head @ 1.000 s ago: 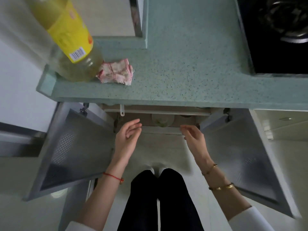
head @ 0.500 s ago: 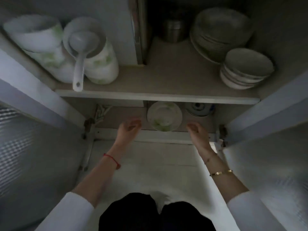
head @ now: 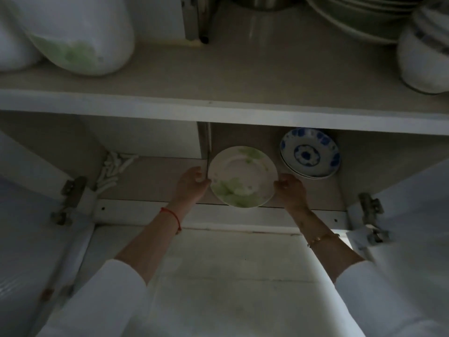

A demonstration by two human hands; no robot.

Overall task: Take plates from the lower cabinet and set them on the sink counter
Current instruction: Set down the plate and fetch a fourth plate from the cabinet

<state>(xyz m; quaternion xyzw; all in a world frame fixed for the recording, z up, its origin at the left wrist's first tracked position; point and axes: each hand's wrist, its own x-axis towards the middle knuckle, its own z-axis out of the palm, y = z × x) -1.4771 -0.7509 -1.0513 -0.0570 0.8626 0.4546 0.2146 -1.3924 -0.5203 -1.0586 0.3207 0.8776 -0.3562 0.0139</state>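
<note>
A white plate with green leaf print [head: 243, 176] lies on the bottom shelf of the open lower cabinet. My left hand [head: 192, 184] grips its left rim and my right hand [head: 290, 188] grips its right rim. To the right, a short stack of blue-and-white plates [head: 309, 154] sits at the back of the same shelf. The sink counter is out of view.
The upper shelf [head: 218, 110] juts out above my hands and carries white bowls [head: 80, 37] on the left and stacked dishes [head: 422, 59] on the right. White spoons [head: 114, 170] lie at the bottom left corner. Both cabinet doors stand open, hinges [head: 371, 215] beside my arms.
The view dropped from the counter top into the cabinet and moved closer. Both hands reached inward and closed on the rims of the green-print plate.
</note>
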